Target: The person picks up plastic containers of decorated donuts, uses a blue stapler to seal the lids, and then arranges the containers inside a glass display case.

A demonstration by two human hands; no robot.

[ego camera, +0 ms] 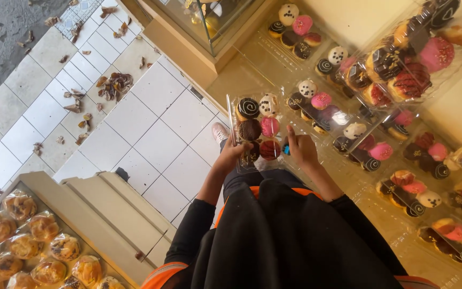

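We're holding 1 clear box [256, 128] w/ 6 donuts in 2 rows, above the counter [247, 69] edge. Left hand [232, 151] is clamping its near corner, right hand [301, 149] is pinching shut by the box's right side. We're seeing approx 10 more donut boxes [316, 101] lying on the counter, plus approx 12 wrapped buns [25, 243] sitting bottom left.
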